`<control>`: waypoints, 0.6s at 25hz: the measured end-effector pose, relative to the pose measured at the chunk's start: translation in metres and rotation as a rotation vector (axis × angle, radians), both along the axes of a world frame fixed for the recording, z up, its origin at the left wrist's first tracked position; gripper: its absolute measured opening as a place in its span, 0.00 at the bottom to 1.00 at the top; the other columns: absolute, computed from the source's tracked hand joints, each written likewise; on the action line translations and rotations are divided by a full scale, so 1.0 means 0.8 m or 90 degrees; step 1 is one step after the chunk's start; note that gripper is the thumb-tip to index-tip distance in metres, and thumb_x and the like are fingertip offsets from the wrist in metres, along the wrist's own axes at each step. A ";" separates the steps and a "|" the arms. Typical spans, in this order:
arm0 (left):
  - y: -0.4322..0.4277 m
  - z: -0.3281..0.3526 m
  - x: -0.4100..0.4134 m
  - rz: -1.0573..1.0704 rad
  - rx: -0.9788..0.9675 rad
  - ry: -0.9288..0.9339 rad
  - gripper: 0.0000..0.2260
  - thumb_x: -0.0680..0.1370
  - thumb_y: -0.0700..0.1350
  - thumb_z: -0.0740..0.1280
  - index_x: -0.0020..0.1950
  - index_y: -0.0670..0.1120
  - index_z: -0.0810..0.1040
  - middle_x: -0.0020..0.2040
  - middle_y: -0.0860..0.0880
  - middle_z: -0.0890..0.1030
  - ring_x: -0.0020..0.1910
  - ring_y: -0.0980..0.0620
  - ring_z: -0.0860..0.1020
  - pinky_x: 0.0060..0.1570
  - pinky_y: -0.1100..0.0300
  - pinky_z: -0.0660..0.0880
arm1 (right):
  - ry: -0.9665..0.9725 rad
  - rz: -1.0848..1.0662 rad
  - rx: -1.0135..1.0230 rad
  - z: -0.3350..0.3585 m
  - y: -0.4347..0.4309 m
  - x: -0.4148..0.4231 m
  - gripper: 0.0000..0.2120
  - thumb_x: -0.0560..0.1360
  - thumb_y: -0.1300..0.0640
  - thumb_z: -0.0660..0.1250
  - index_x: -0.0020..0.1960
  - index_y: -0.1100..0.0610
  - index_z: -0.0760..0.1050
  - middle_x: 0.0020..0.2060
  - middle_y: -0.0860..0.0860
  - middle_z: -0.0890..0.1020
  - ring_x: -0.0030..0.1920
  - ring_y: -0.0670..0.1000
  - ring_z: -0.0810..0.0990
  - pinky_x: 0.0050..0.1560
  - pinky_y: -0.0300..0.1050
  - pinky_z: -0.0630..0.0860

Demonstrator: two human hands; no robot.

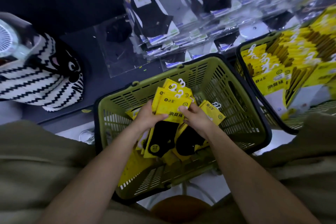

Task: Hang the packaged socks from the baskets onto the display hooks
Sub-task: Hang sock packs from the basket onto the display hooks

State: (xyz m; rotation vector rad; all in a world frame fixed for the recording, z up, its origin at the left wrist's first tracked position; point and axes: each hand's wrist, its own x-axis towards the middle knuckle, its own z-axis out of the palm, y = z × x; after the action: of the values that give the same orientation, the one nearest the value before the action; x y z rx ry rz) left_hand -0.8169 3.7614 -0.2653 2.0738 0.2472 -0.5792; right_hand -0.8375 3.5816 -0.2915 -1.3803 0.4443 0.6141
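The largest element is the sock display [181, 14], from 12 to 2 o'clock, where clear-bagged black, grey and white socks hang in overlapping rows. The display hooks themselves are hidden behind the packs. At centre sits the olive-green basket [218, 82], and a second basket [244, 49] at 3 o'clock is crowded with yellow packs. A zigzag-striped fabric item [45, 78] with a cartoon face lies at 9 o'clock. The loose packaged socks [163, 142] still in the centre basket lie at 6 o'clock from the hands. The task item, a stack of yellow sock packs [172, 104], is held above the centre basket's interior. The left hand [149, 120] grasps the stack's lower left, with the thumb laid across the front card. The right hand [195, 119] pinches the right edge, with the thumb on the face. The white hanger hooks [179, 92] point toward 12 o'clock and are slightly fanned. The step in hand appears to be gathering and squaring a batch. To do this well, tap the cards flush so the hanger openings line up. Keep all faces the same way. Then shift the grip below the hangers, leaving them free. Carry only as many packs as one display hook is likely to accept.
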 end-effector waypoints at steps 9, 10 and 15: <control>0.008 0.038 -0.015 0.148 -0.213 -0.134 0.26 0.71 0.30 0.70 0.66 0.36 0.65 0.60 0.42 0.76 0.57 0.47 0.76 0.57 0.57 0.74 | -0.304 0.033 -0.014 0.070 0.028 0.006 0.24 0.77 0.68 0.62 0.70 0.62 0.58 0.64 0.61 0.74 0.64 0.54 0.73 0.68 0.52 0.68; 0.008 0.030 -0.021 0.145 -0.183 -0.121 0.26 0.71 0.30 0.70 0.67 0.35 0.65 0.62 0.40 0.75 0.60 0.44 0.75 0.61 0.52 0.72 | -0.305 0.075 -0.058 0.064 0.030 0.000 0.27 0.76 0.69 0.62 0.72 0.62 0.55 0.65 0.62 0.72 0.66 0.55 0.71 0.69 0.54 0.66; 0.003 0.015 -0.034 0.119 -0.124 -0.108 0.24 0.73 0.33 0.69 0.67 0.34 0.64 0.62 0.38 0.75 0.59 0.47 0.75 0.53 0.63 0.70 | -0.280 0.118 -0.179 0.052 0.040 -0.007 0.31 0.77 0.65 0.61 0.75 0.59 0.51 0.64 0.56 0.74 0.66 0.55 0.71 0.69 0.58 0.65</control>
State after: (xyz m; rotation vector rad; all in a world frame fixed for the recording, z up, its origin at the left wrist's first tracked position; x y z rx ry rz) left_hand -0.8439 3.7639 -0.2537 1.8735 0.2721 -0.2998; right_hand -0.8435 3.6139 -0.2501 -1.7857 0.0469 0.3871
